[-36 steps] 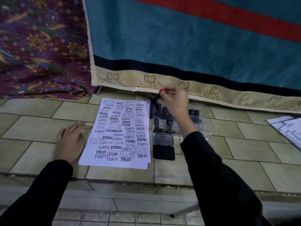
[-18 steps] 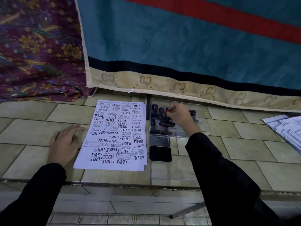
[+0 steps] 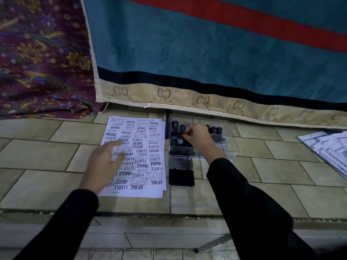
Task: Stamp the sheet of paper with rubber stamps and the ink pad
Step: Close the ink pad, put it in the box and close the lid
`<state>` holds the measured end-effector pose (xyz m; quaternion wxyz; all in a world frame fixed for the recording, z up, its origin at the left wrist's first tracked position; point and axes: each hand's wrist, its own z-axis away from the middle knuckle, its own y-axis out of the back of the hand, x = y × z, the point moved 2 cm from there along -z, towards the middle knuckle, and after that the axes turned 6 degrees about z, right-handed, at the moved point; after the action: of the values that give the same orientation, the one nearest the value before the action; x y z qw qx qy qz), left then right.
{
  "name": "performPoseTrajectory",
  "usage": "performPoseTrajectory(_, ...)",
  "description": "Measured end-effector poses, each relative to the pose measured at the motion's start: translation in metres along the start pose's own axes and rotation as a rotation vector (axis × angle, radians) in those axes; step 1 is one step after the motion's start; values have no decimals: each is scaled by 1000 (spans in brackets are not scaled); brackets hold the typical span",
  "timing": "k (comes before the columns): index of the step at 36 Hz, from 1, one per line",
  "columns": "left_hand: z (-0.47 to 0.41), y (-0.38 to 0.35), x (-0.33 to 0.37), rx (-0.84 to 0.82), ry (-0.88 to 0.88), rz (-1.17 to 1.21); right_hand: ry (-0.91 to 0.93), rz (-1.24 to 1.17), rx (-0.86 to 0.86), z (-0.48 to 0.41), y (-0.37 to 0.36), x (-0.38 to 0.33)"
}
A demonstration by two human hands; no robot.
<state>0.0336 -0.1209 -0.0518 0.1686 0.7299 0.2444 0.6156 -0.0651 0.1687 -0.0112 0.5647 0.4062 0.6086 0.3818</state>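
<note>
A white sheet of paper (image 3: 142,158), covered with black stamp prints, lies on the tiled ledge. To its right is the open ink pad (image 3: 181,177), with its lid (image 3: 180,162) folded back. Behind it a clear plastic tray (image 3: 231,147) holds several black-handled rubber stamps (image 3: 175,125). My right hand (image 3: 200,139) is inside the tray, fingers pinched on a stamp with a red mark (image 3: 185,135) at my fingertips. My left hand (image 3: 105,164) hovers, blurred, over the sheet's left half with its fingers spread, hiding some prints.
A pile of stamped sheets (image 3: 326,147) lies at the far right. A teal blanket with a beige hem (image 3: 187,53) hangs right behind the tray, a patterned purple cloth (image 3: 37,62) to its left. The ledge's front edge (image 3: 131,211) runs below the paper. A clear lid (image 3: 187,200) lies flat in front of the ink pad.
My right hand has come down from above the tray into it with the red-marked stamp. My left hand has left the tiles beside the sheet and moved right, over the paper.
</note>
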Motion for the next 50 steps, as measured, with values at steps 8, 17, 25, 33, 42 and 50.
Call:
performPoseTrajectory(8, 32, -84, 34, -302, -164, -351, -9, -5, -7, 8, 1, 6)
performPoseTrajectory(17, 32, -109, 36, -295, -206, -432, -6, -184, 269, 61, 11, 7)
performPoseTrajectory(25, 35, -113, 33, -293, -194, -410, -196, -50, 60, 90, -21, 22)
performPoseTrajectory(33, 36, -113, 35, -276, -201, -406, -248, -143, 86, 84, -28, 22)
performPoseTrajectory(42, 35, -114, 34, -260, -194, -401, -209, -320, 110, 83, -27, 29)
performPoseTrajectory(50, 35, -115, 32, -267, -187, -404, -20, -335, 17, 98, -2, 30)
